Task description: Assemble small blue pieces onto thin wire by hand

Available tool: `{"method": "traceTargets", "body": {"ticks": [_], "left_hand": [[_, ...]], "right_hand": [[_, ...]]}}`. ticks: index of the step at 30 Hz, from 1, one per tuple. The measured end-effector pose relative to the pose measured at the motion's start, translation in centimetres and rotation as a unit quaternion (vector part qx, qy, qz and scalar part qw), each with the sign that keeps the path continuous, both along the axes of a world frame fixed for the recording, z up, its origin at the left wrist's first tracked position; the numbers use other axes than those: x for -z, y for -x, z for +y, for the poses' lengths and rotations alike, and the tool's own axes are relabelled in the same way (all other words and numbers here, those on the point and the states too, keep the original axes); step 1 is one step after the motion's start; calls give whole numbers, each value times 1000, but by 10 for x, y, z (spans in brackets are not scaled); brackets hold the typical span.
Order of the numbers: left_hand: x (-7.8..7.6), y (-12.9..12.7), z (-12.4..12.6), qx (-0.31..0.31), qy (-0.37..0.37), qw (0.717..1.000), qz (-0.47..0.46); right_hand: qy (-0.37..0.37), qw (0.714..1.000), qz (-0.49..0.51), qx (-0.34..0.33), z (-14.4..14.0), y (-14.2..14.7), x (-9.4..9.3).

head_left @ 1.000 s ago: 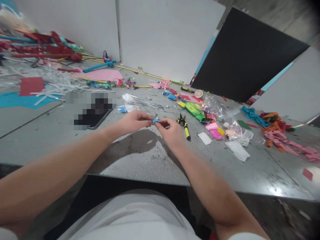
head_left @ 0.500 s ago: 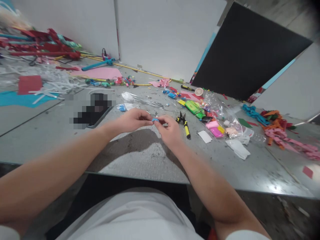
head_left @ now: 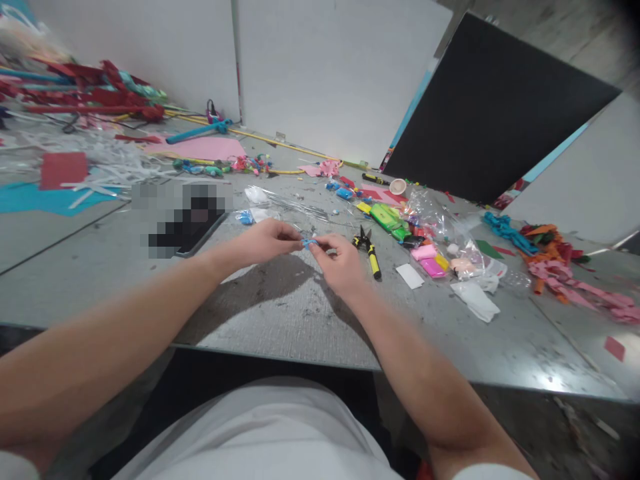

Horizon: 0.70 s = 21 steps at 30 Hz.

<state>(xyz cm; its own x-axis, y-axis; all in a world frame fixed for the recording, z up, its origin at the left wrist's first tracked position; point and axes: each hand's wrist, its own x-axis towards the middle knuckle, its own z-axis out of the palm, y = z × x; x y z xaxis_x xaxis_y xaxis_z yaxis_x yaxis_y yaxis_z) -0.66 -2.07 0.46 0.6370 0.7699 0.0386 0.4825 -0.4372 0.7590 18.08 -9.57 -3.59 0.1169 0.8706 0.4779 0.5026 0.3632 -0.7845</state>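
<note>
Left hand (head_left: 265, 241) and right hand (head_left: 340, 263) meeting fingertip to fingertip just above the grey table (head_left: 280, 313); both pinched shut on a small blue piece (head_left: 310, 243) held between them. Yellow-handled cutters (head_left: 369, 253) lying just right of the right hand; white card (head_left: 410, 276) and pink blocks (head_left: 427, 261) farther right.

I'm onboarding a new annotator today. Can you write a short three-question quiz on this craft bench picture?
1. True or false: both hands pinch the small blue piece.
2. Which hand lies nearer the yellow-handled cutters: A left hand, B right hand?
3. Fill in: the cutters lie on the grey ____.

Key: 1 true; 2 B; 3 table.
</note>
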Motion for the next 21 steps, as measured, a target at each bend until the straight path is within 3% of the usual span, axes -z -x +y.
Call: {"method": "traceTargets", "body": {"ticks": [9, 15, 21], "left_hand": [[-1, 1, -3, 51, 89, 993, -59], [2, 0, 0, 38, 19, 998, -49], [2, 0, 0, 22, 25, 999, -8]], "right_hand": [[-5, 999, -45, 12, 0, 0, 5], [6, 999, -39, 31, 0, 0, 2], [-6, 996, 3, 92, 10, -14, 4]]}}
